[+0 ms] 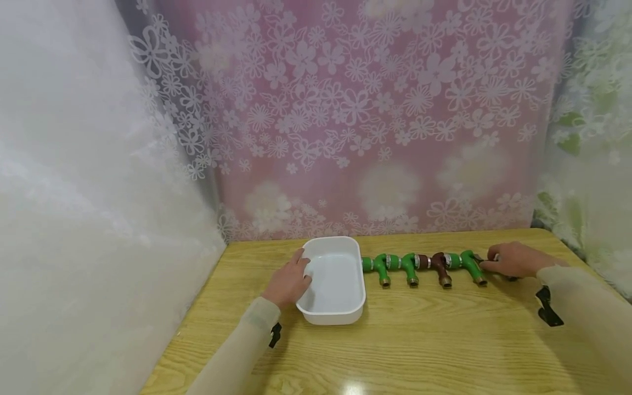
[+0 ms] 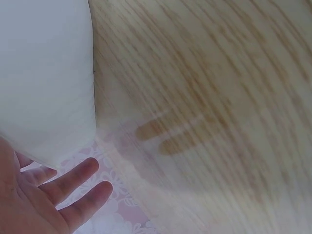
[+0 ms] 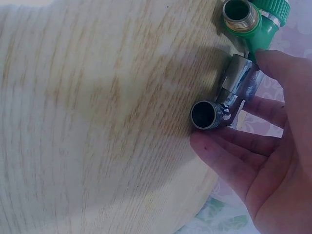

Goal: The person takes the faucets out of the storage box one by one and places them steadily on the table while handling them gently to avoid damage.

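Note:
My left hand [image 1: 288, 282] rests at the left rim of a white rectangular tub [image 1: 332, 318], its fingertips over the edge. In the left wrist view, two fingers stretch out relaxed beside the tub's outer wall, and the others lie partly behind it. My right hand [image 1: 515, 259] holds a chrome angle valve [image 3: 236, 78] by its two ends, thumb and fingers around it, close over the table. The valve's round threaded opening faces the wrist camera. Just beside it is a green valve [image 1: 472, 267], the rightmost of a row.
Between tub and right hand, the row continues leftward with a brown valve [image 1: 441, 269] and two more green ones, outlets facing me. All lie on a wood-grain table [image 1: 405, 340]. Pink flowered cloth [image 1: 375, 126] hangs behind it, and pale sheets hang at both sides.

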Demonstrator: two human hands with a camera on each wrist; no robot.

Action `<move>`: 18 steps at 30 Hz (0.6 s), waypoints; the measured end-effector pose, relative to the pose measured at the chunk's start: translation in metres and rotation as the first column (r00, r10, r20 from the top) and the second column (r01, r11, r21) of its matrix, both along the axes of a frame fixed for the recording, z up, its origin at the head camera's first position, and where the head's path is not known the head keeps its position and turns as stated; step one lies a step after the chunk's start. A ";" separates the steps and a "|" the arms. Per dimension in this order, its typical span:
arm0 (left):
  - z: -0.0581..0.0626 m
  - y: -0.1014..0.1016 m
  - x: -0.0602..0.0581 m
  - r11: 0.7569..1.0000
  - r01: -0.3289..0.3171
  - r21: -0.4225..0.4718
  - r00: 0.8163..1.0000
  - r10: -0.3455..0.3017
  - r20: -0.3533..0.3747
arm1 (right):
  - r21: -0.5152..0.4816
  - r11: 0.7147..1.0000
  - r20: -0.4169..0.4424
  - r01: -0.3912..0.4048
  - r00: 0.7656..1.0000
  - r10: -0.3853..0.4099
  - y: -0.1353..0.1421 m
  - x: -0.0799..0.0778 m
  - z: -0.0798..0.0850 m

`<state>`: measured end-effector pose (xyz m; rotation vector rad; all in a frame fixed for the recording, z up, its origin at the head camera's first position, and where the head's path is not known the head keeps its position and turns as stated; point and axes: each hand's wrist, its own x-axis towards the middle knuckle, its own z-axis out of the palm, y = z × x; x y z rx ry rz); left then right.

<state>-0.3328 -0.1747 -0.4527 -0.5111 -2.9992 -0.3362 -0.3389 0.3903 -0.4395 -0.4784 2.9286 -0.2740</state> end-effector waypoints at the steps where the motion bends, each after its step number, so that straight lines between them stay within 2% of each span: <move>1: 0.000 0.000 0.000 1.000 0.000 0.005 1.000 0.000 0.003 | 0.000 1.000 0.001 -0.002 1.000 0.002 0.000 0.000 0.000; 10: 0.002 -0.002 -0.002 1.000 -0.013 0.008 1.000 0.013 -0.007 | -0.001 1.000 -0.010 0.000 1.000 0.000 0.001 -0.001 -0.001; 13: 0.002 -0.003 -0.002 1.000 -0.008 0.019 1.000 0.009 -0.006 | 0.014 1.000 -0.018 0.027 0.999 -0.027 -0.001 0.002 0.003; 18: 0.001 -0.005 -0.001 0.998 -0.003 0.055 1.000 0.003 0.000 | 0.055 0.996 -0.088 0.069 0.994 -0.064 -0.008 0.007 0.011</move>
